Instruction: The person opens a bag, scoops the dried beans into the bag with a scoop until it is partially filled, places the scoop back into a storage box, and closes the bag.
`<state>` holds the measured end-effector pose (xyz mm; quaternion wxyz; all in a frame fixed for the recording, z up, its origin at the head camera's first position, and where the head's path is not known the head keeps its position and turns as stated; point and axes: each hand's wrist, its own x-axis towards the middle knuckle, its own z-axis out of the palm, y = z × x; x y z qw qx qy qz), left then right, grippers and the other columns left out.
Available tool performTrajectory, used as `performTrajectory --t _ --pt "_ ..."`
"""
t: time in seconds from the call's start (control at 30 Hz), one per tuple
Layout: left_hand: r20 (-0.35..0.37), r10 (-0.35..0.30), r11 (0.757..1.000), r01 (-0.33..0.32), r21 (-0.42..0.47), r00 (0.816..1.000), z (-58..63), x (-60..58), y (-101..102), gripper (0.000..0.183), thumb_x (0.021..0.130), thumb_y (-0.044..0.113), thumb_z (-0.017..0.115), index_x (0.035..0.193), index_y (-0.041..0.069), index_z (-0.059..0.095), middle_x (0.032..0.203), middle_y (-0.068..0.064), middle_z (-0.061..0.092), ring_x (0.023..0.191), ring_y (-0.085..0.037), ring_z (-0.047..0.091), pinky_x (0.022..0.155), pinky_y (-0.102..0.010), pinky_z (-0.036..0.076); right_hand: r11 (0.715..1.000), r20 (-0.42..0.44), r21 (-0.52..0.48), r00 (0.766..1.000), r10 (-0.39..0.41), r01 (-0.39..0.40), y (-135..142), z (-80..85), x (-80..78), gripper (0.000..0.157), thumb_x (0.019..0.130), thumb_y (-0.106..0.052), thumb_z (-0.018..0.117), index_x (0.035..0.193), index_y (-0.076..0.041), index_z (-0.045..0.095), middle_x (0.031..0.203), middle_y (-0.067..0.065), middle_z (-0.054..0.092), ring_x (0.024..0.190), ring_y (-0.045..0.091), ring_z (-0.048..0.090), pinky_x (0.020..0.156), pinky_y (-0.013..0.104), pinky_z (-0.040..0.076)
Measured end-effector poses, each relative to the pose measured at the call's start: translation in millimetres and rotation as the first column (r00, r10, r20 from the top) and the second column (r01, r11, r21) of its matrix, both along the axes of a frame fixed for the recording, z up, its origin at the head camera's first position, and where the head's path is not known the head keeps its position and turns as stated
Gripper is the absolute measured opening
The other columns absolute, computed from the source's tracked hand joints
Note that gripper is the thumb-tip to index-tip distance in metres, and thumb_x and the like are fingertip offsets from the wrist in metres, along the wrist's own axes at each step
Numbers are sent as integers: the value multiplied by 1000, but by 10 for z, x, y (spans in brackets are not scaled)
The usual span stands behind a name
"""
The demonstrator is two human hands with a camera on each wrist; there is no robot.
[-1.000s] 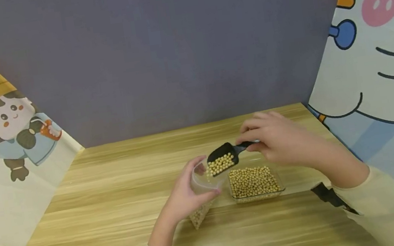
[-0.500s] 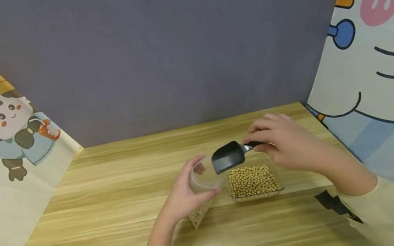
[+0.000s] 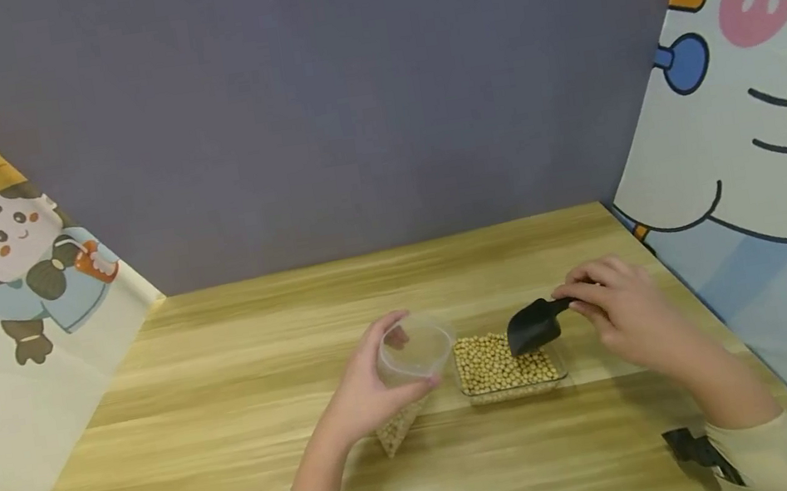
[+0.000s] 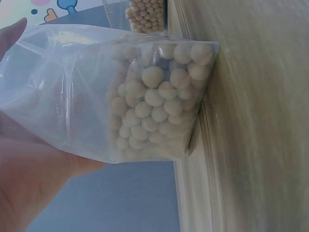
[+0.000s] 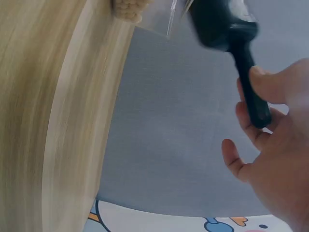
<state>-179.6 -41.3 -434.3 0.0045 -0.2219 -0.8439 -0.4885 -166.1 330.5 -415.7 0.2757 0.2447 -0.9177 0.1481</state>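
Pinching a black scoop (image 3: 533,328), the right hand (image 3: 625,313) hovers near the tabletop's right edge (image 3: 684,297), left hand (image 3: 365,392) holding a bag (image 4: 145,101)

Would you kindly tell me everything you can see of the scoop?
The scoop is black and looks like plastic, with a broad bowl and a slim, straight handle. The right hand holds it by the handle. In the head view the bowl is tilted, over the right part of the dish of beans; whether it touches the beans I cannot tell. No beans show in the bowl, which the right wrist view blurs and crops.
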Motion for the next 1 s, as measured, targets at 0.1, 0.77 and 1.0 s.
performTrajectory --t 0.1,0.77,1.0 --pt "14 10 1000 -11 11 1000 12 14 -17 95 76 25 95 158 25 46 137 -6 61 126 -25 58 109 -55 51 998 30 45 999 -39 38 -43 14 6 27 92 0 76 114 -16 80 113 8 68 112 34 57 86 59 42" --pt "13 -6 1000 7 -7 1000 32 -9 3 94 76 23 95 158 21 47 137 -12 62 126 -25 58 109 -52 51 982 117 173 988 -99 78 -143 -2 95 20 94 -15 80 114 -15 81 112 5 72 105 30 60 85 54 43" --pt "18 -2 1000 2 -11 1000 38 1 4 95 76 22 95 158 21 46 139 -15 62 127 -26 58 111 -54 50 983 248 167 962 -115 74 -116 -52 60 24 95 -14 79 119 -16 80 118 5 73 110 31 61 83 52 44"
